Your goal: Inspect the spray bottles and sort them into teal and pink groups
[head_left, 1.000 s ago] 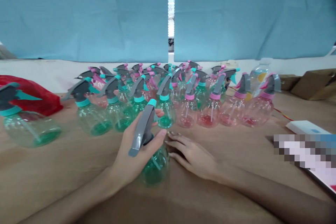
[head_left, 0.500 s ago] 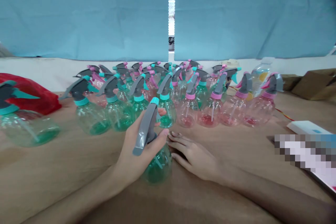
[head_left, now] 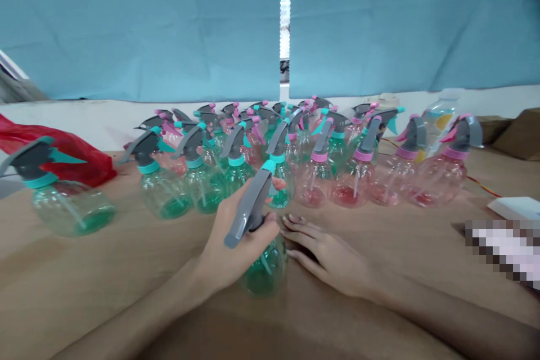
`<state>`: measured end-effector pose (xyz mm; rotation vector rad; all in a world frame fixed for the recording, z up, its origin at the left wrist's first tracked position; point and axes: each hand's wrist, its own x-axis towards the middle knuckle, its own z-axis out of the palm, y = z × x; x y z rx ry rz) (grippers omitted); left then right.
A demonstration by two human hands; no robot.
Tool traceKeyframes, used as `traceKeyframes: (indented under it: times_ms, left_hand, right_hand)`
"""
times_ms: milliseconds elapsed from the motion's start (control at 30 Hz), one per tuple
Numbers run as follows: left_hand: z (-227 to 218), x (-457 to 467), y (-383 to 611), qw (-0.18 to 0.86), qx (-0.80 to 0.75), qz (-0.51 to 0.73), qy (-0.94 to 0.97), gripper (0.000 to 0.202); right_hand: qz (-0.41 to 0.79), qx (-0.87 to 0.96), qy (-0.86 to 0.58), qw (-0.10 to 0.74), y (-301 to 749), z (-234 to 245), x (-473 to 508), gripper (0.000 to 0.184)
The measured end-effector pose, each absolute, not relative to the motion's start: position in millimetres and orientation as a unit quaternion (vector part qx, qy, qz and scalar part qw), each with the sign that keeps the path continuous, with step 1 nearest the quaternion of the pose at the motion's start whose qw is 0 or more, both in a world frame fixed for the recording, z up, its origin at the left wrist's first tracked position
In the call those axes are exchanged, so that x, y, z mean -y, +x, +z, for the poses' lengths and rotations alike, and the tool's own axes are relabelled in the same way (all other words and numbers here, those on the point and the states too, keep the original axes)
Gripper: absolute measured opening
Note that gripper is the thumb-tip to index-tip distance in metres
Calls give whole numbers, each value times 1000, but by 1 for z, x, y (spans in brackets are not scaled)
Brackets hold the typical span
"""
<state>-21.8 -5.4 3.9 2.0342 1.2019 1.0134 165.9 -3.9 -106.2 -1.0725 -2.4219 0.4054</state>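
My left hand (head_left: 238, 236) is wrapped round the neck of a green spray bottle (head_left: 265, 273), which has a grey trigger head and a turquoise nozzle. The bottle stands upright on the table, and my thumb lies across the near side of its neck; part of the trigger is hidden by my fingers. Just right of it, my right hand (head_left: 333, 256) rests palm down with its fingers stretched out and nothing held. The fingertips are close to the bottle; whether they touch it I cannot tell.
Behind my hands, several green bottles (head_left: 206, 185) and pink bottles (head_left: 352, 188) stand in rows. One green bottle (head_left: 70, 208) is apart at left, near a red bag (head_left: 84, 160). At right are a large clear bottle (head_left: 441, 115), a white box (head_left: 517, 208) and a brown carton (head_left: 518, 135).
The view has turned slightly left, so everything appears further right. My left hand keeps its hold on the spray bottle, and my right hand stays flat beside it.
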Motion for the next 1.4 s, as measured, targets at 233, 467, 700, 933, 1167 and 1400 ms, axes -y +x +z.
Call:
traceKeyframes:
  times_ms: [233, 467, 700, 933, 1167, 1400]
  left_hand:
    - [8, -6, -26, 266, -445, 410, 750, 32]
    - [5, -6, -34, 257, -453, 394, 757, 33]
    - [8, -6, -37, 283, -445, 370, 765, 33]
    - [11, -6, -41, 318, -420, 381, 760, 15]
    - [13, -4, -43, 325, -448, 341, 760, 29]
    - [7, -9, -43, 296, -442, 363, 765, 46]
  right_hand:
    - [162, 878, -388, 229, 167, -104, 5, 40]
    - [160, 877, -401, 211, 166, -101, 7, 41]
    - [163, 874, -400, 221, 167, -103, 7, 40]
    - [156, 879, -411, 183, 167, -103, 7, 42]
    - [165, 876, -413, 185, 167, -103, 7, 42]
    - [173, 874, -410, 196, 167, -102, 7, 42]
